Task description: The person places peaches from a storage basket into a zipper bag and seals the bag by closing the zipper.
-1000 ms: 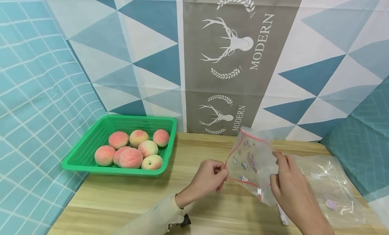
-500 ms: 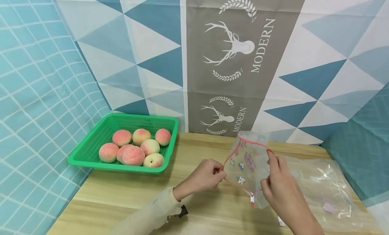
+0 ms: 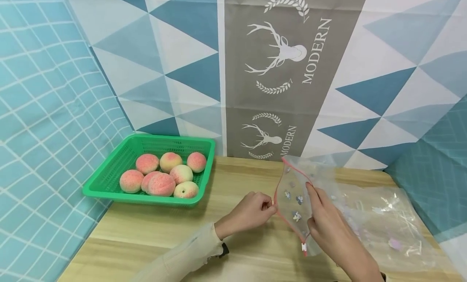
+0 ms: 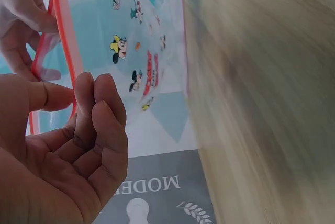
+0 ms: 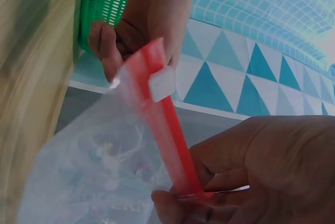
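A clear zip bag [image 3: 292,199] with a red edge and small cartoon prints is held upright above the wooden table, its mouth spread apart. My left hand [image 3: 251,211] pinches the red rim on the left side; in the left wrist view thumb and fingertips meet on that strip. Opposite it, my right hand [image 3: 330,225] pinches the other rim between thumb and fingers. A white slider [image 5: 162,84] sits on the red zip strip near its lower end. Left of both hands, a green basket [image 3: 146,199] holds several peaches [image 3: 161,184], pink and pale yellow.
Another clear plastic bag [image 3: 394,233] lies flat on the table [image 3: 146,241] at the right, partly under my right arm. A patterned wall covering [image 3: 193,71] rises behind the table's back edge, and a blue tiled-pattern sheet [image 3: 47,112] stands at the left.
Both hands keep their grip on the zip bag's rims. The bag has turned a little, and my right hand has shifted left, its mouth now narrower than half a second ago.
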Available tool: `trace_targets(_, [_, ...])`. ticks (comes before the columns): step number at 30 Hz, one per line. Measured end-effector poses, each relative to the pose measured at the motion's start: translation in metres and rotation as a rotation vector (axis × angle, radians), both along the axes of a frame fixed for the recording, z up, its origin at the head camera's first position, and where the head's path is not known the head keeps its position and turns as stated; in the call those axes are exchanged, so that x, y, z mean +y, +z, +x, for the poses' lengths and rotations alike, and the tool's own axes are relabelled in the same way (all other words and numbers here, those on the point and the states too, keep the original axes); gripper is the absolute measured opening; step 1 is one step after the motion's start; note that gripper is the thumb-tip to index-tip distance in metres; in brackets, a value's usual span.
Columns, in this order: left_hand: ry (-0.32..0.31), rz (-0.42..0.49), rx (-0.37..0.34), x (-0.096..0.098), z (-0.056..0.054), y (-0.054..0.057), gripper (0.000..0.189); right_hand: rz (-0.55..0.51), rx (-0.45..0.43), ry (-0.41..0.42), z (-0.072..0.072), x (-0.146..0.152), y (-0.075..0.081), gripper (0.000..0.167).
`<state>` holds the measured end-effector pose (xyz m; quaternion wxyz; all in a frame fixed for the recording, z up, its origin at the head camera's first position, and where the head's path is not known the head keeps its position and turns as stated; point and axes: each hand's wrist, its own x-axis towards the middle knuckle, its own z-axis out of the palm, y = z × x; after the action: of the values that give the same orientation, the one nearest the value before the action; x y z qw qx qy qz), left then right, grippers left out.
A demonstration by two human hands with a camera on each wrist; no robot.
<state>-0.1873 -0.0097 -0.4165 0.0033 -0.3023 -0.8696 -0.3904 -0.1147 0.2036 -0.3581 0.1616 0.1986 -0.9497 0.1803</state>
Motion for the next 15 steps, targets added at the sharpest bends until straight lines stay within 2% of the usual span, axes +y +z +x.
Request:
trace_targets(4, [0.006,-0.028,0.065,0.001,-0.001,0.007,0.046,0.010,-0.020,0.001,-0.002,0.004,-0.001,0.074])
trace_targets(7, [0.034,-0.042,0.137,-0.003,0.000,0.019,0.040,0.012,-0.046,0.007,-0.004,0.006,-0.001,0.073])
trace_targets(11, [0.082,-0.043,0.234,-0.020,0.004,0.037,0.028,0.023,-0.067,0.031,-0.005,0.010,-0.002,0.073])
trace_targets(15, [0.166,-0.053,0.345,-0.042,0.004,0.052,0.018,0.019,-0.056,0.046,-0.004,0.012,-0.005,0.073])
